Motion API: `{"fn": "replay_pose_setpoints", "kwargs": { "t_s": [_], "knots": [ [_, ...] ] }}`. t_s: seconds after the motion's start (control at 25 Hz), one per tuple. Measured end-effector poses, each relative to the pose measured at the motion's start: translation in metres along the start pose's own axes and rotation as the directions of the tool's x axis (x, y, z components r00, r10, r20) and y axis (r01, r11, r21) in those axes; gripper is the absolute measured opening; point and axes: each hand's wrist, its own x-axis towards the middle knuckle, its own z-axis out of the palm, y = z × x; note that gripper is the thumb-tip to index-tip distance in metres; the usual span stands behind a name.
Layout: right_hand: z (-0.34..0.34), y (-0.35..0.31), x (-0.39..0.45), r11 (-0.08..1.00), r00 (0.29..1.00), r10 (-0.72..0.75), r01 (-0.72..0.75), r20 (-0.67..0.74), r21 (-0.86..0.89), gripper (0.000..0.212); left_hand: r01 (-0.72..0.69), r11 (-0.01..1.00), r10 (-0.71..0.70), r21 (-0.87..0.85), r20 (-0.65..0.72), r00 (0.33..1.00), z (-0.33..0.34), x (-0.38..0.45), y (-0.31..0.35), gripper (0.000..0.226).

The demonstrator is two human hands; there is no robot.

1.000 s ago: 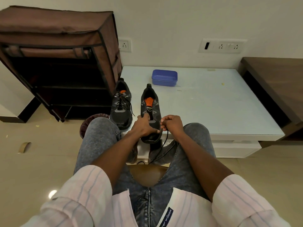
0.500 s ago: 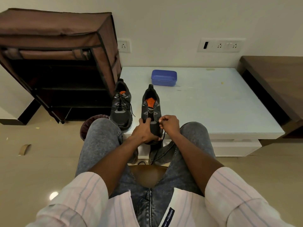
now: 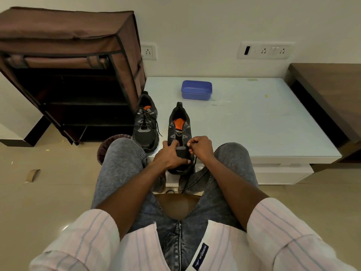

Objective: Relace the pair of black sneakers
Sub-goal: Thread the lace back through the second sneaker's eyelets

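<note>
Two black sneakers with orange insoles stand on the white low table [image 3: 254,124], toes toward me. The left sneaker [image 3: 145,124] is laced, its lace ends loose. The right sneaker [image 3: 179,130] sits at the table's front edge with bare upper eyelets. My left hand [image 3: 169,155] grips its toe part. My right hand [image 3: 201,147] pinches the black lace [image 3: 193,163] at the lower eyelets on the shoe's right side. The lace hangs down over the table edge between my knees.
A blue lidded box [image 3: 196,89] rests at the back of the table. A brown fabric shoe rack [image 3: 68,75] stands to the left, a dark wooden unit [image 3: 332,90] to the right. A round bin [image 3: 113,145] sits by my left knee.
Both hands have shifted slightly up the right sneaker. My right hand has drawn the lace up at the lower eyelets, so less of it hangs below.
</note>
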Motion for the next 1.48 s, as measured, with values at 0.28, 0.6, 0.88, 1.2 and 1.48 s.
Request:
{"fn": "replay_pose_setpoints", "kwargs": {
  "t_s": [0.28, 0.6, 0.88, 1.2, 1.48],
  "knots": [
    [0.003, 0.001, 0.001, 0.998, 0.999, -0.034, 0.034, -0.003, -0.048, 0.015, -0.005, 1.000, 0.005, -0.006, 0.002, 1.000, -0.001, -0.002, -0.002, 0.085],
    [0.001, -0.002, -0.004, 0.994, 0.994, -0.088, 0.091, 0.060, -0.055, 0.021, 0.043, 0.987, -0.040, -0.156, 0.021, 0.999, 0.013, 0.006, 0.001, 0.094],
    [0.003, -0.002, -0.001, 0.996, 0.997, -0.083, 0.083, -0.002, 0.028, 0.021, -0.018, 0.986, 0.025, -0.165, 0.039, 0.999, 0.004, 0.008, -0.004, 0.080],
    [-0.001, -0.003, 0.009, 0.986, 0.997, 0.034, -0.044, 0.065, 0.159, 0.025, 0.009, 0.916, -0.042, -0.401, -0.074, 0.996, 0.001, 0.028, -0.005, 0.031],
    [0.002, -0.004, 0.010, 0.997, 1.000, -0.001, 0.003, -0.026, 0.074, 0.030, 0.013, 0.953, -0.053, -0.301, -0.127, 0.990, 0.004, 0.044, 0.001, 0.026]
  ]
}}
